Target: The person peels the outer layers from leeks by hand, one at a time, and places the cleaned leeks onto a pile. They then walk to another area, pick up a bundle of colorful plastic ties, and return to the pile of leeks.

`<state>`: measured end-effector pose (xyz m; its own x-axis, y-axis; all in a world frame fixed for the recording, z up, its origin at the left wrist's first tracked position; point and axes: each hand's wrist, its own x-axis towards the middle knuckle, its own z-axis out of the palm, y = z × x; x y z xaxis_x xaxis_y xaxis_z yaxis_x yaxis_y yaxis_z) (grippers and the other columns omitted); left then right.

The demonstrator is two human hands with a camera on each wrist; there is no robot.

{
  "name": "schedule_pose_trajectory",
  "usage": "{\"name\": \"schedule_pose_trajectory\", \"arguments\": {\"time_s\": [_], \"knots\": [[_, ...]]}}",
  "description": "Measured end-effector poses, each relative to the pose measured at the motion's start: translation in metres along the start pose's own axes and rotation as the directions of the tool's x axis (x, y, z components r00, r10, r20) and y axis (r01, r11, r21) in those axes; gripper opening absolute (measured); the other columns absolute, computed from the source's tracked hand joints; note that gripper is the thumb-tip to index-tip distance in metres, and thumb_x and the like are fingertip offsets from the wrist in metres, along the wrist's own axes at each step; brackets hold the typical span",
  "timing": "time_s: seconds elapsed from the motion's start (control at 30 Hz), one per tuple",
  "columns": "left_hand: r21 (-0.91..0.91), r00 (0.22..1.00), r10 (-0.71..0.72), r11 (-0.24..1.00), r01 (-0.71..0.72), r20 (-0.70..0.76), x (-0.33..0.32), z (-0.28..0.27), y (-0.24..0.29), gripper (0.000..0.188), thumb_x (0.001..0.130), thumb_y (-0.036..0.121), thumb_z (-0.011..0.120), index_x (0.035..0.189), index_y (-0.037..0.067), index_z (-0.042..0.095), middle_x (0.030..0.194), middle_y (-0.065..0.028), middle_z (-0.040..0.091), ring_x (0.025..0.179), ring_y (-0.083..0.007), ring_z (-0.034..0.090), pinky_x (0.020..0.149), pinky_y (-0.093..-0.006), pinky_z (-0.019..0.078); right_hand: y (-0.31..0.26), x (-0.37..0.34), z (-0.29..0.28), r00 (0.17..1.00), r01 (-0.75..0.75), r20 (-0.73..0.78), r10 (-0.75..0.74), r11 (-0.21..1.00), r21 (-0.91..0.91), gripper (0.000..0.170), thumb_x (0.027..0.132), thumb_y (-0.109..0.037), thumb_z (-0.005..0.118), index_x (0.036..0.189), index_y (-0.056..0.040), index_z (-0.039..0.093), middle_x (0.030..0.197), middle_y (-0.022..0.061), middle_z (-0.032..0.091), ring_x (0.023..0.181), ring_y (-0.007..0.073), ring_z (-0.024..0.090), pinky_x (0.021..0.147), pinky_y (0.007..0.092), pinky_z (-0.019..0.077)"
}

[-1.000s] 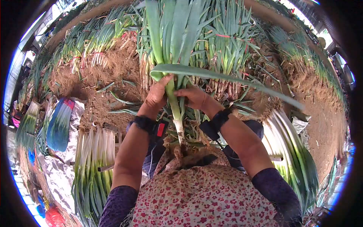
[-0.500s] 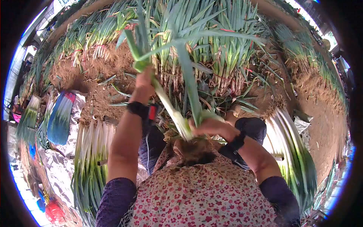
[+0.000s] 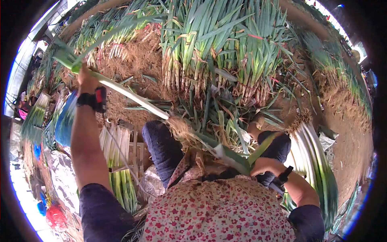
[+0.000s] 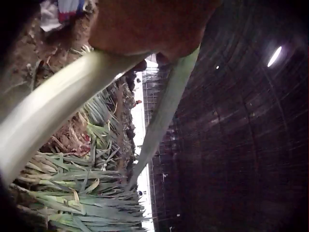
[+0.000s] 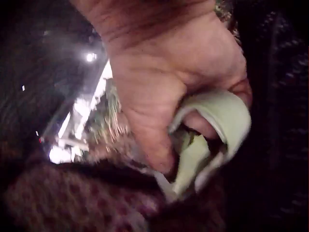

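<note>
My left hand (image 3: 85,78), out at the upper left, grips a long leek (image 3: 129,95) where its white stalk turns green. The stalk slants down to the right, its roots (image 3: 180,128) hanging over the lap. In the left wrist view the white stalk (image 4: 53,104) comes out beneath the left hand (image 4: 149,26). Low on the right, my right hand (image 3: 268,166) holds a green leaf piece (image 3: 238,159) apart from that stalk. The right wrist view has the right hand (image 5: 164,72) curled round a curved pale leaf sheath (image 5: 219,113), fingertips partly hidden.
Upright bundles of leeks (image 3: 225,44) stand ahead. White-stalked leeks lie at the left (image 3: 123,181) and at the right (image 3: 314,161). Loose leaves (image 3: 238,133) cover the ground between the knees. A blue-wrapped bundle (image 3: 65,125) sits beyond the left forearm.
My left hand has swung out to the upper left with the leek, whose root end rose from the lap. My right hand has moved down and right, pulling leaf away from the stalk.
</note>
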<state>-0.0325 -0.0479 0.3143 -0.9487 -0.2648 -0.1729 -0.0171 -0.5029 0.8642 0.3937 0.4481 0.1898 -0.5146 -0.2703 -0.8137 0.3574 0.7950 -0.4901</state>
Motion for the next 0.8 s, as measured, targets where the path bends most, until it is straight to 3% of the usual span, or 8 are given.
{"name": "schedule_pose_trajectory", "arguments": {"time_s": [0.07, 0.17, 0.23, 0.37, 0.43, 0.5, 0.6, 0.8], "knots": [[0.062, 0.996, 0.048, 0.997, -0.052, 0.071, 0.004, -0.003, 0.001, 0.027, 0.081, 0.036, 0.062, 0.083, 0.013, 0.049, 0.065, -0.0034, 0.047, 0.055, -0.0197, 0.047, 0.059, -0.041, 0.0448, 0.006, 0.008, -0.01, 0.987, -0.145, -0.07, 0.143, 0.989, -0.035, 0.05, 0.066, -0.045, 0.066, 0.091, -0.0013, 0.063, 0.077, 0.0199, 0.062, 0.065, 0.0286, 0.058, 0.062, 0.0394, 0.0464], [-0.058, 0.976, 0.054, 0.997, -0.043, 0.211, -0.006, 0.018, -0.011, 0.029, 0.081, 0.039, 0.061, 0.092, 0.014, 0.052, 0.081, -0.0051, 0.05, 0.074, -0.0206, 0.049, 0.072, -0.0396, 0.0426, 0.008, 0.048, -0.034, 0.917, -0.069, -0.389, -0.093, 0.922, -0.381, 0.059, 0.065, -0.051, 0.068, 0.092, 0.0006, 0.063, 0.077, 0.0186, 0.062, 0.072, 0.0318, 0.062, 0.064, 0.0389, 0.0484], [-0.138, 0.93, -0.022, 0.987, 0.078, 0.368, -0.045, 0.041, -0.034, 0.033, 0.082, 0.041, 0.059, 0.099, 0.012, 0.054, 0.085, -0.0051, 0.053, 0.079, -0.0213, 0.051, 0.075, -0.0389, 0.0435, -0.056, 0.032, -0.062, 0.894, -0.128, -0.438, -0.089, 0.888, -0.442, 0.054, 0.069, -0.048, 0.065, 0.096, -0.0014, 0.062, 0.08, 0.0175, 0.062, 0.074, 0.0316, 0.062, 0.066, 0.0396, 0.0492], [-0.179, 0.755, -0.153, 0.924, 0.338, 0.638, -0.086, 0.067, -0.088, 0.037, 0.085, 0.037, 0.055, 0.109, 0.01, 0.054, 0.093, -0.0068, 0.059, 0.085, -0.0225, 0.056, 0.077, -0.0375, 0.046, -0.103, 0.07, -0.091, 0.766, 0.073, -0.471, -0.437, 0.787, -0.612, 0.04, 0.077, -0.039, 0.061, 0.093, -0.003, 0.058, 0.081, 0.0148, 0.062, 0.075, 0.0315, 0.061, 0.065, 0.0395, 0.0496], [-0.193, 0.779, -0.116, 0.936, 0.293, 0.616, -0.114, 0.082, -0.114, 0.037, 0.085, 0.034, 0.056, 0.111, 0.007, 0.052, 0.093, -0.0081, 0.059, 0.084, -0.0227, 0.056, 0.081, -0.039, 0.0457, -0.125, 0.088, -0.095, 0.436, 0.642, -0.674, -0.597, 0.731, -0.231, 0.042, 0.078, -0.039, 0.062, 0.101, -0.0036, 0.058, 0.08, 0.0118, 0.061, 0.071, 0.0224, 0.061, 0.067, 0.0312, 0.048], [-0.171, 0.719, -0.145, 0.922, 0.348, 0.68, -0.14, 0.097, -0.13, 0.045, 0.085, 0.033, 0.058, 0.117, 0.003, 0.048, 0.104, -0.0112, 0.057, 0.095, -0.025, 0.054, 0.09, -0.0416, 0.0421, -0.166, 0.088, -0.109, 0.62, 0.637, -0.664, -0.418, 0.762, 0.115, 0.052, 0.077, -0.027, 0.069, 0.117, 0.0012, 0.051, 0.095, 0.0131, 0.062, 0.088, 0.0143, 0.058, 0.076, 0.0287, 0.0489], [-0.109, 0.614, -0.198, 0.898, 0.426, 0.764, -0.172, 0.115, -0.142, 0.052, 0.085, 0.033, 0.059, 0.123, 0.002, 0.043, 0.113, -0.0152, 0.054, 0.108, -0.0279, 0.051, 0.098, -0.0432, 0.0372, -0.192, 0.103, -0.122, 0.311, 0.858, -0.735, -0.602, 0.511, -0.056, 0.052, 0.076, -0.028, 0.07, 0.116, 0.0004, 0.051, 0.092, 0.0106, 0.062, 0.082, 0.0129, 0.059, 0.073, 0.0279, 0.0492], [-0.085, 0.75, -0.17, 0.954, 0.288, 0.639, -0.193, 0.134, -0.157, 0.038, 0.088, 0.024, 0.057, 0.117, 0.002, 0.046, 0.105, -0.0113, 0.057, 0.096, -0.0242, 0.056, 0.083, -0.0365, 0.0457, -0.203, 0.08, -0.107, 0.394, 0.383, -0.769, -0.504, 0.85, -0.361, 0.044, 0.076, -0.033, 0.065, 0.099, 0.0022, 0.053, 0.08, 0.0192, 0.062, 0.074, 0.0357, 0.061, 0.067, 0.0405, 0.0484]]}}
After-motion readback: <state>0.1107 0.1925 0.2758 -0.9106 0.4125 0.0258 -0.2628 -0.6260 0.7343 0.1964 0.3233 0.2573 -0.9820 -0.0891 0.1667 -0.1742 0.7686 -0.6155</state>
